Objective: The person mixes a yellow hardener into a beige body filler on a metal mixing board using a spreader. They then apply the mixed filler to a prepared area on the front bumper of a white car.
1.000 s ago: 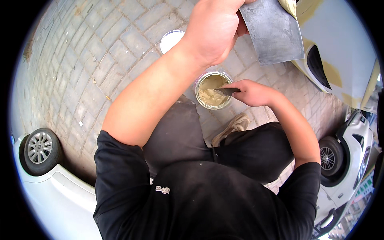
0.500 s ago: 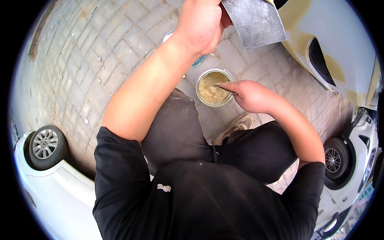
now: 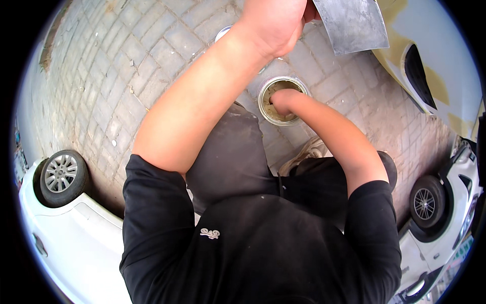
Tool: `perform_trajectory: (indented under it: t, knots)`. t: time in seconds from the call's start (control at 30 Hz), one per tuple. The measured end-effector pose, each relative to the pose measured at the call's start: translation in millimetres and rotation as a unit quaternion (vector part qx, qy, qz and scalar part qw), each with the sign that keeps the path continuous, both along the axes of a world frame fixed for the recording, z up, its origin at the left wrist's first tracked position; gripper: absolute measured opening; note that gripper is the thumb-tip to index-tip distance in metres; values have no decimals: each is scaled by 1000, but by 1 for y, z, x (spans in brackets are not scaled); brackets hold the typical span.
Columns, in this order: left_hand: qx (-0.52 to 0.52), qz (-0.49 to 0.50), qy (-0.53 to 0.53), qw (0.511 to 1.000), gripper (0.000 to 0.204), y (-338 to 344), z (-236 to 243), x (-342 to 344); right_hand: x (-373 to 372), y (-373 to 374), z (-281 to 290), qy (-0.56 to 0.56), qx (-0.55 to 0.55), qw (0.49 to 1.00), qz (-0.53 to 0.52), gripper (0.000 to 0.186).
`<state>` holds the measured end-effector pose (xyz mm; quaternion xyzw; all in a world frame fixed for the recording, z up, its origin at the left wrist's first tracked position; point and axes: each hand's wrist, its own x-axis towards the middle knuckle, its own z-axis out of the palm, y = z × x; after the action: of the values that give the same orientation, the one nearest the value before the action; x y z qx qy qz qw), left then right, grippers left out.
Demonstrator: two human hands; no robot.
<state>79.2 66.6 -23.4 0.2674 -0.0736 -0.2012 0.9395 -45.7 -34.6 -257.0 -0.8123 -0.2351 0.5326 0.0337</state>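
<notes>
At the top edge my left hand (image 3: 273,28) is closed on a flat grey metal sheet (image 3: 354,28), a smudged plate with a straight lower edge; part of the hand and the plate's top lie outside the picture. Below it, an open round can (image 3: 261,105) of beige putty (image 3: 277,113) stands on the paving. My right hand (image 3: 289,100) reaches down inside the can's mouth, closed on a thin dark tool. Only a small dark bit of that tool (image 3: 271,101) shows by the fingers; its working end is hidden.
A car body panel (image 3: 450,61) with beige patches and a dark slot rises at the right. White cars with wheels stand at the lower left (image 3: 62,174) and right (image 3: 428,201). Behind my left forearm a round lid-like thing (image 3: 221,33) is partly hidden. My bent knees flank the can's near side.
My right hand has gone deeper into the can, covering most of the tool and putty. My left hand and the metal sheet appear shifted right and up, along with the whole view shifting.
</notes>
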Motion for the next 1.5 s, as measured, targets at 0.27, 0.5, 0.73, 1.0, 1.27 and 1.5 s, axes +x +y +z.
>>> perform_trajectory:
  t: [0.27, 0.5, 0.73, 1.0, 1.27, 1.5]
  knots:
    - [-25, 5, -18, 1000, 31, 3, 5, 2, 9, 0, -23, 98, -11, 994, 47, 42]
    - [-34, -8, -20, 999, 31, 11, 0, 5, 30, 15, 12, 172, -63, 982, 40, 38]
    - [-39, -4, -20, 999, 30, 10, 2, 7, 28, 5, 8, 176, -42, 979, -92, 29]
    - [-25, -7, -23, 999, 32, 11, 1, 6, 33, -7, 17, 201, -37, 962, -180, 31]
    - [-22, -2, -40, 999, 32, 10, -2, 9, 44, -47, 109, 191, 100, 947, -237, 42]
    - [66, 47, 25, 996, 30, 13, -10, 8, 24, -104, 245, 40, 290, 903, -315, 41]
